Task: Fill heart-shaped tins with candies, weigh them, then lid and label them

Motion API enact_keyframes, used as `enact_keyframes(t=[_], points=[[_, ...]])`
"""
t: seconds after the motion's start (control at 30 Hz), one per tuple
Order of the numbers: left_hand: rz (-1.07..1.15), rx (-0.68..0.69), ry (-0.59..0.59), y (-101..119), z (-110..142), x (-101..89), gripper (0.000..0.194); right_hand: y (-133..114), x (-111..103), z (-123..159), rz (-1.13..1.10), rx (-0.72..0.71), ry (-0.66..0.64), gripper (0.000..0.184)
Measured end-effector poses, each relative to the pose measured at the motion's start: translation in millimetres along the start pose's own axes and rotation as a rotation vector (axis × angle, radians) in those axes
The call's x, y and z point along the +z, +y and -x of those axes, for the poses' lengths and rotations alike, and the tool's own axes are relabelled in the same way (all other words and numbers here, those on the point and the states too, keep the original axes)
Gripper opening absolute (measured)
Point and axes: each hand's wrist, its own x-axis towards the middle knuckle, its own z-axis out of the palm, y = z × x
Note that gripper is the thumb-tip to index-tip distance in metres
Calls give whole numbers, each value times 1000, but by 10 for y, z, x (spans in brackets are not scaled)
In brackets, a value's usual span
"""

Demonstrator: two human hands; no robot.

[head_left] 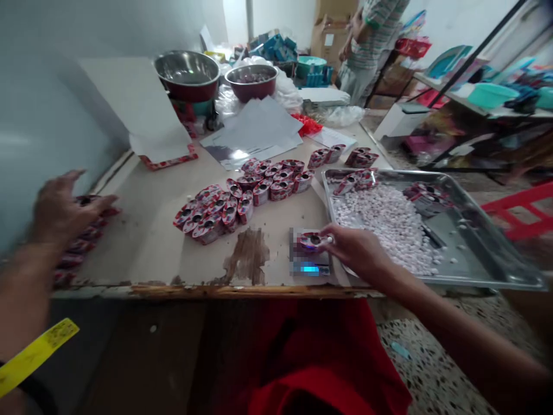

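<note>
My right hand pinches a small red and white cup that sits on a little digital scale near the table's front edge. My left hand lies at the far left with fingers spread over a row of the same small cups by the wall. A curved cluster of several more cups stands in the middle of the table. To the right, a metal tray holds a heap of small white pellets and a few cups.
Two metal bowls stand at the back with loose sheets of paper and an open white box. Another person stands at the far end. A red stool is on the floor at right.
</note>
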Motion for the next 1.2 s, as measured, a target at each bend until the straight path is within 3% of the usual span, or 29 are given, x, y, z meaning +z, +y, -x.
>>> enact_keyframes(t=[0.07, 0.1, 0.17, 0.27, 0.37, 0.43, 0.53, 0.67, 0.8, 0.9, 1.0, 1.1, 1.2], points=[[-35, 51, 47, 230, 53, 38, 62, 315, -124, -41, -259, 48, 90, 43], [-26, 64, 11, 337, 40, 96, 52, 491, -186, -72, -363, 91, 120, 54], [26, 41, -179, 514, -59, 292, 40, 824, -273, -129, -524, 195, 113, 70], [69, 0, -381, 680, -267, 729, 40, 1142, -275, -121, -710, 328, -40, 77], [104, -25, -439, 757, -371, 1169, 40, 1195, -197, -20, -824, 360, -161, 71], [124, -30, -448, 753, -383, 1352, 33, 1161, -158, 30, -846, 361, -178, 70], [159, -37, -472, 680, -410, 1403, 25, 1140, -160, 43, -841, 372, -163, 69], [243, -65, -486, 711, -591, 1287, 28, 1151, -238, -37, -829, 387, -125, 74], [334, 2, -450, 1180, -958, 1396, 37, 1080, -262, -205, -777, 340, -110, 75], [354, 106, -476, 1686, -1275, 1723, 43, 1050, -185, -288, -757, 297, -90, 71], [337, 172, -577, 2076, -1522, 2131, 46, 1128, -84, -249, -756, 298, -81, 67], [277, 213, -671, 2259, -1649, 2431, 35, 1317, -18, -116, -813, 385, -57, 64], [208, 245, -698, 2306, -1659, 2524, 20, 1533, 4, 1, -913, 477, -41, 57]])
